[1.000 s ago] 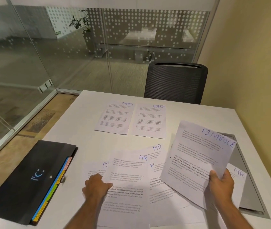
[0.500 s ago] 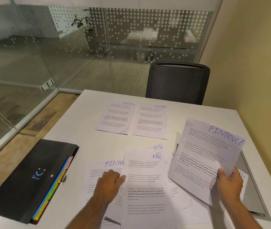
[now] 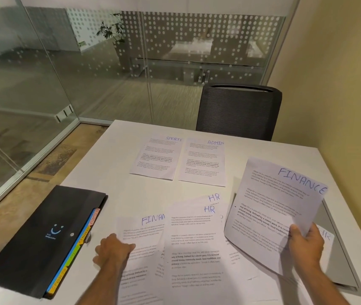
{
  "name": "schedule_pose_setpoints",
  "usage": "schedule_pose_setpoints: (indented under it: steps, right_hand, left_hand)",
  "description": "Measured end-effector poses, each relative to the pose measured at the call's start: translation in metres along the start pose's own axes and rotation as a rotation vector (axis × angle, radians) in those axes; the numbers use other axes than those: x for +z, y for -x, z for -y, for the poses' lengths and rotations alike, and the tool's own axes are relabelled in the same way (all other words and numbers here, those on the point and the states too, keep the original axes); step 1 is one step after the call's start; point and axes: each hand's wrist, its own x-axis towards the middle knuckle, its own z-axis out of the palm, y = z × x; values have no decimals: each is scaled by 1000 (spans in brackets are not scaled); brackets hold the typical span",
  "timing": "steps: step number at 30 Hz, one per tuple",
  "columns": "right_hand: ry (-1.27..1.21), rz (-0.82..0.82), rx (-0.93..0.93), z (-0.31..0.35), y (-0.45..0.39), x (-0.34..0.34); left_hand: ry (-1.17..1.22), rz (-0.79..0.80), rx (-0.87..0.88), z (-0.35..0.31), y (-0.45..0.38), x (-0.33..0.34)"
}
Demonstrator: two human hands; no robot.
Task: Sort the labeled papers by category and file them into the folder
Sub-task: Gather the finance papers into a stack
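Observation:
My right hand [image 3: 306, 243] holds a FINANCE sheet [image 3: 278, 208] up off the table at the right. My left hand [image 3: 114, 250] rests at the left edge of a second FINANCE sheet [image 3: 141, 234] in the loose pile; whether it grips the sheet I cannot tell. An HR sheet [image 3: 193, 245] overlaps that one, with another HR sheet [image 3: 213, 198] peeking out behind it. A further HR sheet [image 3: 327, 235] lies under my right hand. SPORTS [image 3: 156, 158] and ADMIN [image 3: 203, 164] sheets lie side by side farther back. The black folder [image 3: 36, 238] with coloured tabs lies shut at the left.
The white table [image 3: 113, 183] has a grey cable-tray flap [image 3: 338, 249] at its right edge. A black mesh chair [image 3: 239, 111] stands at the far side. Glass walls run along the left and back, a yellow wall on the right.
My left hand slid the top HR sheet rightward, uncovering the FINANCE sheet beneath, then moved back to that sheet's left edge. My right hand carried its FINANCE sheet slightly right.

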Motion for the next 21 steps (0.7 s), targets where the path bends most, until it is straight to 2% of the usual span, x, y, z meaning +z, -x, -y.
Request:
schedule_pose_setpoints:
  steps: [4,10,16,21]
  right_hand:
    - [-9,25,-21,6,3,7]
    - [-41,55,-113,25,10,15]
    - [-77,79,-135,40,15,27]
    - [-137,153,-94,49,22,42]
  left_hand:
    - [232,15,155,2,15,-13]
    - [553,-174,268,-24,32,-61]
    - [641,-387,482,-72,30,-128]
    - [759,-347,652,-110,51,-162]
